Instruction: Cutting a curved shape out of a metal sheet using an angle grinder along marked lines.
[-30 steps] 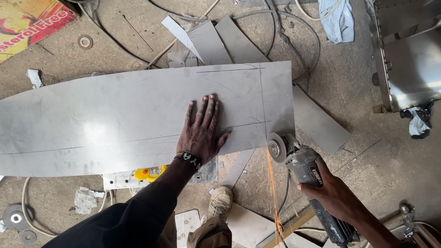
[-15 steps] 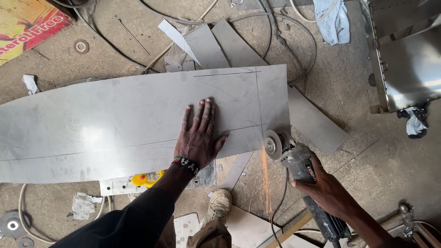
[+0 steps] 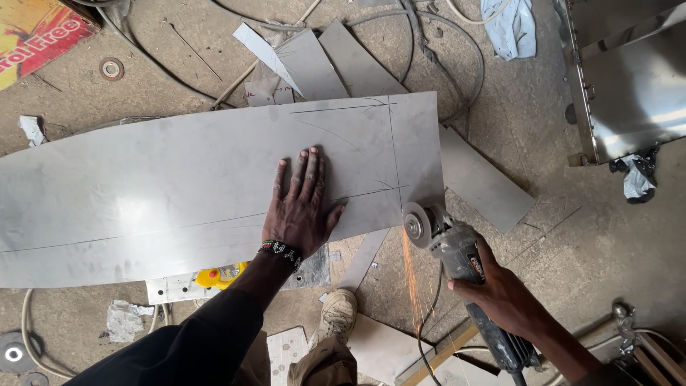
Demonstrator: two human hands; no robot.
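Large grey metal sheet [image 3: 179, 193] lies flat on the concrete floor [image 3: 572, 250], marked with thin scribed lines near its right end. Left hand [image 3: 301, 204] spread open, palm down, fingers splayed, pressing on the sheet close to its lower edge; beaded bracelet [image 3: 282, 250] at the wrist. Right hand [image 3: 500, 297] closed around the body of an angle grinder [image 3: 457, 250]. Grinder disc [image 3: 414, 225] meets the sheet's lower right edge; sparks [image 3: 411, 279] stream downward. Shoe [image 3: 336, 314] planted just below the sheet. Offcut strips [image 3: 336, 64] lie beyond the far edge; a shiny steel box [image 3: 629, 78] stands well apart at right.
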